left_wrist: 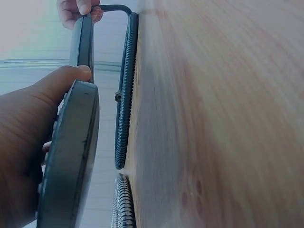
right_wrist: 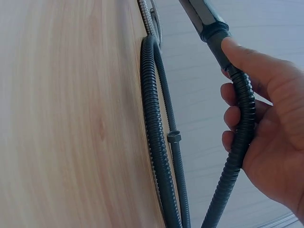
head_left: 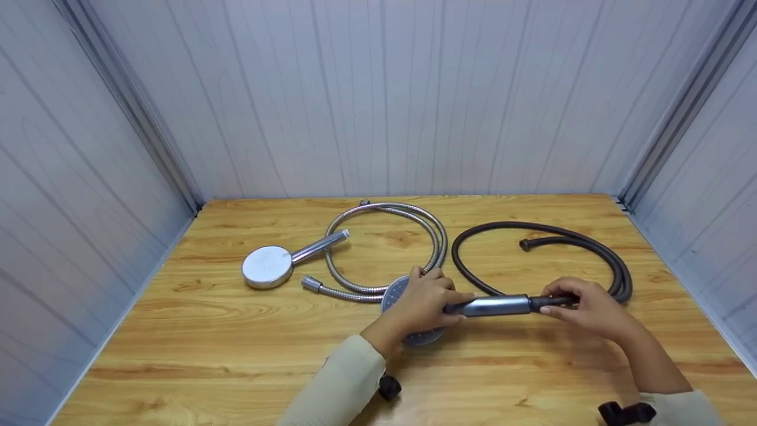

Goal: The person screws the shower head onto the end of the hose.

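Observation:
A grey shower head (head_left: 500, 305) with black edging is held level above the table, its handle towards the right. My left hand (head_left: 421, 300) grips it by the neck, partly covering the round nozzle face; the head's rim (left_wrist: 71, 156) fills the near part of the left wrist view. With thumb and fingers, my right hand (head_left: 582, 305) holds the end of a black shower hose (head_left: 618, 272). In the right wrist view the hose's connector (right_wrist: 219, 50) meets the handle's end in line; how far it is screwed on, I cannot tell.
A chrome shower head (head_left: 267, 267) lies at the left on the wooden table (head_left: 236, 355). Behind my left hand a silver metal hose (head_left: 437, 236) lies coiled. The black hose's free end (head_left: 525, 244) rests inside its loop. White panels (head_left: 378, 100) enclose the back and sides.

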A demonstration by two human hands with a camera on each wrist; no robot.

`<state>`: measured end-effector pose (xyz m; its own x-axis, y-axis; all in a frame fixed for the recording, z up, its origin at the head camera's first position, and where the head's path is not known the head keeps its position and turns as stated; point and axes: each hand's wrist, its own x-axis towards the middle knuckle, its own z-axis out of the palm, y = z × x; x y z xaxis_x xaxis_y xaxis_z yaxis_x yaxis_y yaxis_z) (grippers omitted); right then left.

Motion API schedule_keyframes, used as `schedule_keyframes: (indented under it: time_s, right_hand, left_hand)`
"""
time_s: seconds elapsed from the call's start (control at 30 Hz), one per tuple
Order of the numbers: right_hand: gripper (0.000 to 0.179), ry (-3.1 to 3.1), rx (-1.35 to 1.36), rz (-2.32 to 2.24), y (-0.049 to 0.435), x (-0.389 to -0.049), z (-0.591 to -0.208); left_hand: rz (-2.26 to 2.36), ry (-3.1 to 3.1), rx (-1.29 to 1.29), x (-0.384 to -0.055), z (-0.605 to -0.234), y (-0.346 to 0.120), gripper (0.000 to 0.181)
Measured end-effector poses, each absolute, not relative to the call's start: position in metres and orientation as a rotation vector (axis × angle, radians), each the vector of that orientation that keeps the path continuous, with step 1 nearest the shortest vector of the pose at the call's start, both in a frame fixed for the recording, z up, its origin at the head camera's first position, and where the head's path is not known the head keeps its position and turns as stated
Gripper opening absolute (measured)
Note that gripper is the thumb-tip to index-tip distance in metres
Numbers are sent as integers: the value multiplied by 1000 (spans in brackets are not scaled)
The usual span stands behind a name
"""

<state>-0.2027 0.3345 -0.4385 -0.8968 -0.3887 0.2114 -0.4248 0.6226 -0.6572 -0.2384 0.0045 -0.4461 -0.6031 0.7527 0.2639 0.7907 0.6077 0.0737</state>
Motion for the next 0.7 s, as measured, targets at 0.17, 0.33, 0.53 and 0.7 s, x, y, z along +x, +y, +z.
schedule_keyframes:
  time_s: [0.17,0.33,0.53,0.7]
  right_hand:
    - [10,-2778,723,1119,334,-202,-434]
    - [13,-2837,699,1115,334,-202,-431]
    - [35,-2857,638,1097,335,-202,-433]
    - [27,-2774,720,1115,336,-202,-435]
  left_hand:
    - [-253,-2611,-1276,-238,-445,5,46]
    - [-252,-2614,-1277,-238,-446,5,45]
    - [-286,-2632,-1264,-239,-447,5,45]
    - [-313,-2642,-1266,-240,-447,4,46]
